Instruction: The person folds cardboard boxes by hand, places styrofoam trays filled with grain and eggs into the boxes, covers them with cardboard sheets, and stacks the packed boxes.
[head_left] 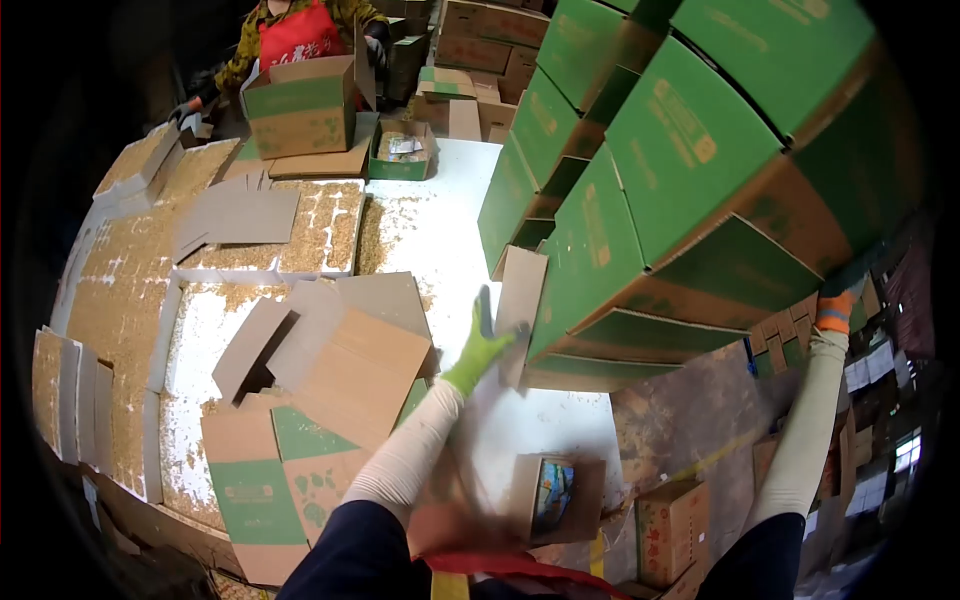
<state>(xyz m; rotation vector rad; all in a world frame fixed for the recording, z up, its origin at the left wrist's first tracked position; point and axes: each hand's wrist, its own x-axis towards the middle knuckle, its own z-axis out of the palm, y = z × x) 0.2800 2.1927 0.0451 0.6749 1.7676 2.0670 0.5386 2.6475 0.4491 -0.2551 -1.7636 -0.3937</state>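
Note:
My left hand (482, 348), in a light green glove with grey fingers, reaches out over the white table. Its thumb points up, apart from the other fingers, which rest against a narrow brown cardboard flap (522, 305) at the near left side of the stacked boxes. My right hand (836, 308), in a glove with an orange cuff, is at the right side of the stack, by the lower corner of a large green and brown carton (700, 150). Shadow hides its fingers. Below it, another green carton (590, 245) stands in the same stack.
Loose cardboard sheets (365, 365) and flattened cartons (240, 480) lie at left, beside trays of golden-brown flakes (120, 270). An open box with packets (555, 495) sits near me. Across the table, a person in a red apron (300, 35) stands behind an open carton (300, 115).

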